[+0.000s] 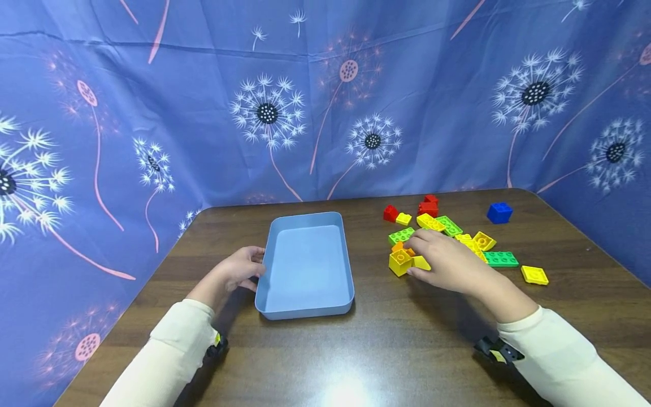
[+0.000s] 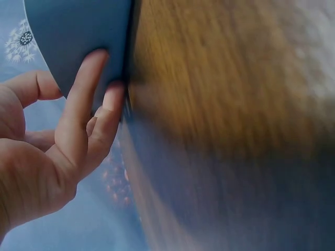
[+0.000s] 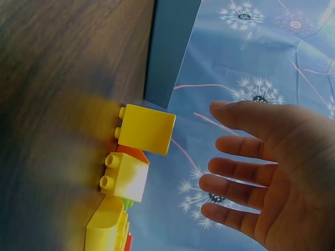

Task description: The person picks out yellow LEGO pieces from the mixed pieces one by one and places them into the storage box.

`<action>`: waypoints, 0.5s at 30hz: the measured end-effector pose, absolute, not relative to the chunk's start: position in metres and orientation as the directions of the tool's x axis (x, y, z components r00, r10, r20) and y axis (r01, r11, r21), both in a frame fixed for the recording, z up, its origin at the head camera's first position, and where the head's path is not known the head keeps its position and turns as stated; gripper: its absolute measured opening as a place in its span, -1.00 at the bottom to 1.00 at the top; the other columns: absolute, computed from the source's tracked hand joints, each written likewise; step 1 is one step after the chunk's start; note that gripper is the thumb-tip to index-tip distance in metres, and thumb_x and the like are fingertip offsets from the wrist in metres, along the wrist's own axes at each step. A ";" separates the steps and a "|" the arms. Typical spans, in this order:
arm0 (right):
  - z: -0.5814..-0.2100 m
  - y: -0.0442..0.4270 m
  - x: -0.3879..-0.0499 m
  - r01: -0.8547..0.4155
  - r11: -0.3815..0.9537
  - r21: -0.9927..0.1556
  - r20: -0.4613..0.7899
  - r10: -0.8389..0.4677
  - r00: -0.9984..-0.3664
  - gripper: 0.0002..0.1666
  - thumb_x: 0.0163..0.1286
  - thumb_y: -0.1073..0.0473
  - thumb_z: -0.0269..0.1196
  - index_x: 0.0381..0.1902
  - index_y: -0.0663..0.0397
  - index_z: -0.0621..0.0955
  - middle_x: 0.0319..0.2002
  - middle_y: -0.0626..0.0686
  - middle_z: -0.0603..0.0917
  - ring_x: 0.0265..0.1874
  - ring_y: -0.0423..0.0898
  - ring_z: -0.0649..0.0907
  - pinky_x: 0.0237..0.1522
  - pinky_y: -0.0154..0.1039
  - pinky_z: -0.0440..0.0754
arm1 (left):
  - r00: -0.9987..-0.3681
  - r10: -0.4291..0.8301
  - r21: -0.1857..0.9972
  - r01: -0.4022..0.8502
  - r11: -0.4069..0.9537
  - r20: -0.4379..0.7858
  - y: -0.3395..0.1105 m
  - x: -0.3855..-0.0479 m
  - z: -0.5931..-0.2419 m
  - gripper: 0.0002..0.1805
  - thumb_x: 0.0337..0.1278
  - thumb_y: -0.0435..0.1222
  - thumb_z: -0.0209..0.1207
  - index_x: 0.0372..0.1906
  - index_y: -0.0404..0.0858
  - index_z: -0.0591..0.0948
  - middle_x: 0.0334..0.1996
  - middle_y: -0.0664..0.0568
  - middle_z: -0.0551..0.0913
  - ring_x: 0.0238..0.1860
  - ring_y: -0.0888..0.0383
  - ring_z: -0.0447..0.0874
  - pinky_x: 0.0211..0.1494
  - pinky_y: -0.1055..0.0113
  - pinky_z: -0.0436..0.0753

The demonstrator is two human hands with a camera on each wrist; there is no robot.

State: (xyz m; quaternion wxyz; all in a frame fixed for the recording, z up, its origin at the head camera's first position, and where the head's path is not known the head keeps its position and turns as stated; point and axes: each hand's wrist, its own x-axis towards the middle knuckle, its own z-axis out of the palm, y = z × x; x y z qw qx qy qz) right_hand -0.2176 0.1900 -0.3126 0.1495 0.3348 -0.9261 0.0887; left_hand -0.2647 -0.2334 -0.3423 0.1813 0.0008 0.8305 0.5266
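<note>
A light-blue tray (image 1: 305, 312) lies on the table, and my left hand (image 1: 238, 268) is at its left side. In the left wrist view, fairly straight fingers of the left hand (image 2: 57, 151) touch the tray's outer wall (image 2: 86, 31), one digit at the rim. My right hand (image 1: 447, 257) hovers over the toy building bricks, fingers apart and nothing in its grasp. Nearest its thumb is a yellow square brick (image 1: 400, 263), which the right wrist view shows just beyond the fingers of the right hand (image 3: 251, 167). The hand hides part of the pile in the head view.
Around the right hand lie red bricks (image 1: 428, 208), a green brick (image 1: 500, 259), a yellow plate (image 1: 534, 275) and several other bricks. A blue brick (image 1: 500, 213) stands apart at the back right. Blue dandelion-print cloth (image 1: 315, 169) hangs behind the wooden table (image 1: 285, 362).
</note>
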 end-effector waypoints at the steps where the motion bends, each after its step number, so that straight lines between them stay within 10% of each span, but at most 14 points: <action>1: -0.313 0.190 -0.218 -0.647 0.759 -0.068 0.335 -0.594 -0.731 -0.50 0.07 0.12 0.49 -0.07 0.23 0.63 -0.13 0.11 0.62 -0.15 0.07 0.63 -0.07 0.06 0.65 | -0.936 0.192 0.875 -0.184 0.449 -0.295 -0.233 -0.265 -0.344 -0.25 -0.07 -0.58 -0.03 0.38 -0.56 0.15 0.13 -0.41 0.40 -0.15 -0.09 0.53 -0.29 0.02 0.74; 15: -0.318 0.193 -0.225 -0.658 0.749 -0.078 0.326 -0.604 -0.727 -0.52 0.03 0.19 0.50 -0.09 0.25 0.63 -0.15 0.11 0.61 -0.15 0.07 0.63 -0.08 0.04 0.65 | -0.936 0.214 0.871 -0.153 0.467 -0.279 -0.226 -0.273 -0.343 -0.30 0.02 -0.58 -0.04 0.38 -0.55 0.16 0.13 -0.43 0.39 -0.07 -0.13 0.54 -0.26 -0.02 0.73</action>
